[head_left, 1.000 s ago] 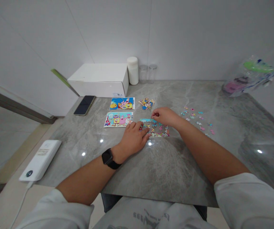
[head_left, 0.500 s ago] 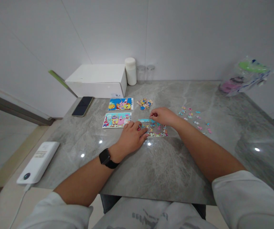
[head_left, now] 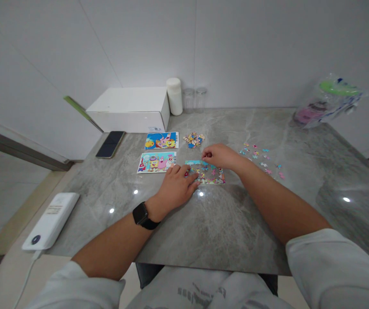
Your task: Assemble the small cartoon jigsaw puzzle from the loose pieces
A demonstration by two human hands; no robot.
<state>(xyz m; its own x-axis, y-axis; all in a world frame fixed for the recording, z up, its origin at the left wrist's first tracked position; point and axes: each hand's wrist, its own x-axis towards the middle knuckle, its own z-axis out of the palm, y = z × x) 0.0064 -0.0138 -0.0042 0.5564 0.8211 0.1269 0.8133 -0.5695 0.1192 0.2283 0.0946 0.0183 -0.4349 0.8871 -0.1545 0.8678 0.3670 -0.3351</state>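
A partly filled jigsaw puzzle [head_left: 213, 180] lies flat on the grey table, its border along the top and bottom edges joined and gaps inside. My left hand [head_left: 178, 185] rests with fingers spread on its left side. Over the puzzle's top edge, my right hand [head_left: 218, 155] is closed, thumb and fingers pinched; what is between them, if anything, is hidden. Left of the puzzle lies a light-blue cartoon picture card [head_left: 156, 163], with a darker blue picture card [head_left: 161, 140] behind it. Loose puzzle pieces [head_left: 264, 164] are scattered right of my right hand.
A heap of puzzle pieces [head_left: 194, 139] sits behind the puzzle. At the back stand a white box [head_left: 128, 109], a white bottle [head_left: 174, 97] and two clear glasses [head_left: 195, 101]. To the left lie a phone [head_left: 110, 144] and a white power bank [head_left: 52, 221]; a plastic bag [head_left: 328, 104] is at right.
The view has shifted very slightly. Both hands stay in nearly the same place over the puzzle, and nothing else has visibly moved.
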